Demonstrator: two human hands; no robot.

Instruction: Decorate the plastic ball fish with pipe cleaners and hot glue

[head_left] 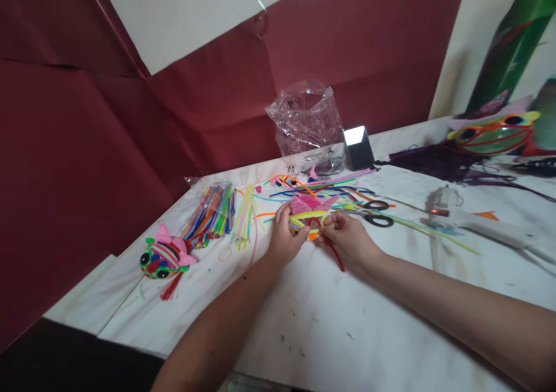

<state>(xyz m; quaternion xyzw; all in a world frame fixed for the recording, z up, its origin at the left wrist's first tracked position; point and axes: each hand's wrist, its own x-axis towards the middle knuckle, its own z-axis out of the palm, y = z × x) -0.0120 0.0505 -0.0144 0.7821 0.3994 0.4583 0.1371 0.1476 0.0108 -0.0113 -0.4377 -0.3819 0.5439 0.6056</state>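
Note:
Between my two hands is a small pipe-cleaner figure point(309, 213), with pink points on top, a yellow band below them and an orange bit underneath. My left hand point(287, 234) is wrapped around its left side. The fingers of my right hand point(343, 233) pinch a red pipe cleaner point(336, 256) at the figure's right side; its loose end hangs down toward the table. The fingertips partly hide the figure. Just beyond my right hand lie black-handled scissors point(379, 220), and several loose pipe cleaners point(278, 193) are spread behind the figure.
A bag of coloured pipe cleaners point(212, 215) and a finished-looking animal head point(164, 259) lie at left. Behind are a clear plastic bag point(306, 123) and a dark box-like object point(358, 149). At right are a glue gun point(471, 221) and a masked figure with purple strands point(495, 134).

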